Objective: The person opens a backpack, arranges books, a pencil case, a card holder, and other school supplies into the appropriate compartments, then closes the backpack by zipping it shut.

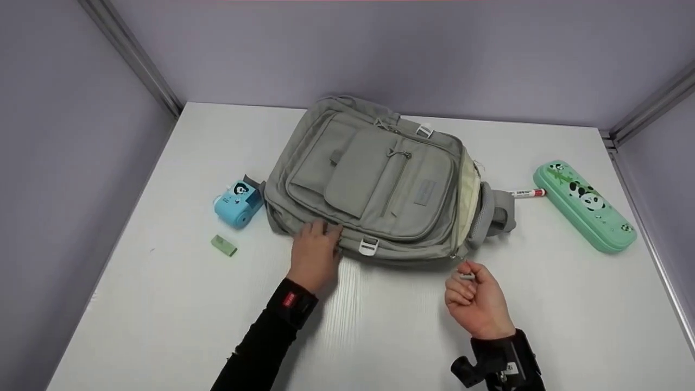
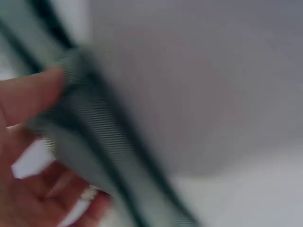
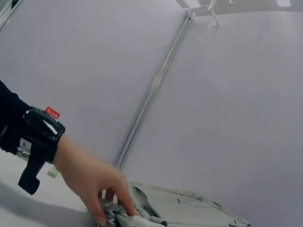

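Head view: hands apart, left [image 1: 315, 254] gripping backpack [image 1: 380, 179], right [image 1: 478, 298] apparently pinching zipper pull [image 1: 466, 276].

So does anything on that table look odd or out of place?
Nothing looks spilled or broken. The grey backpack lies flat with its right side gaping open, showing pale lining. A red-and-white marker lies loose between it and the green panda pencil case.

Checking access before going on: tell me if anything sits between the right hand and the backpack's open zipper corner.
Nothing visible does. The right hand pinches a small zipper pull right at the backpack corner; only bare table surrounds it.
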A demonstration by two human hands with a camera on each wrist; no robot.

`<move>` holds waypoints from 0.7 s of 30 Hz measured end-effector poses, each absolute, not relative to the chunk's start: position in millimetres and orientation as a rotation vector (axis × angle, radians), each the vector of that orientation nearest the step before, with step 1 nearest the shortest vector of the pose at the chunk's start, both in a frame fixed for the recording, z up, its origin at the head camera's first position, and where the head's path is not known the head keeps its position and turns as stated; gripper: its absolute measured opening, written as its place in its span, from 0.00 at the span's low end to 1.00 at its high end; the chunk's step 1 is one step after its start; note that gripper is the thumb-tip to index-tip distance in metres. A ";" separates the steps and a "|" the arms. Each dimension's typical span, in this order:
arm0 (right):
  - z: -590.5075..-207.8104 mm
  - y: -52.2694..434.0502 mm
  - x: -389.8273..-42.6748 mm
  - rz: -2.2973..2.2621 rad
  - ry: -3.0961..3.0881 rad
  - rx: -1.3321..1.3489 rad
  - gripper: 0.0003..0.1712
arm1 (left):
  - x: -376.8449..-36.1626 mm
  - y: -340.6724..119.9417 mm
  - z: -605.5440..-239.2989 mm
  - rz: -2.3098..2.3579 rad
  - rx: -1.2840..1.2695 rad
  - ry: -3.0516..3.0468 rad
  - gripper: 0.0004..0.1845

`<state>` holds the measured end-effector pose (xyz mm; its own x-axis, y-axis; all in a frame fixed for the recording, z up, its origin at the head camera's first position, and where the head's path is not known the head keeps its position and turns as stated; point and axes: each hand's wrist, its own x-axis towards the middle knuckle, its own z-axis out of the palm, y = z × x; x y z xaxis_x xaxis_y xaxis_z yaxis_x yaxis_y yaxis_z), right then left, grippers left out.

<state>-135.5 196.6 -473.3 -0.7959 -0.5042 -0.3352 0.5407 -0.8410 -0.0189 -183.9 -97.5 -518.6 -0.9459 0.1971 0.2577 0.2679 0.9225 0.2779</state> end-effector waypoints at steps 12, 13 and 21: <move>-485.0 165.0 -124.9 -2.516 0.601 0.544 0.27 | -145.9 30.9 -509.1 -0.429 -0.761 -2.683 0.19; -486.5 162.2 -124.3 -2.497 0.640 0.563 0.28 | -146.7 33.8 -511.4 -0.440 -0.752 -2.711 0.19; -492.1 149.9 -119.3 -2.336 0.851 0.630 0.26 | -155.3 29.8 -520.1 -0.676 -0.814 -2.740 0.18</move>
<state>-119.3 149.9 -492.1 -0.7274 -0.3466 -0.5922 0.6463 -0.6361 -0.4215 -155.3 29.8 -520.1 -0.8272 0.4646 0.3160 0.5583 0.7432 0.3688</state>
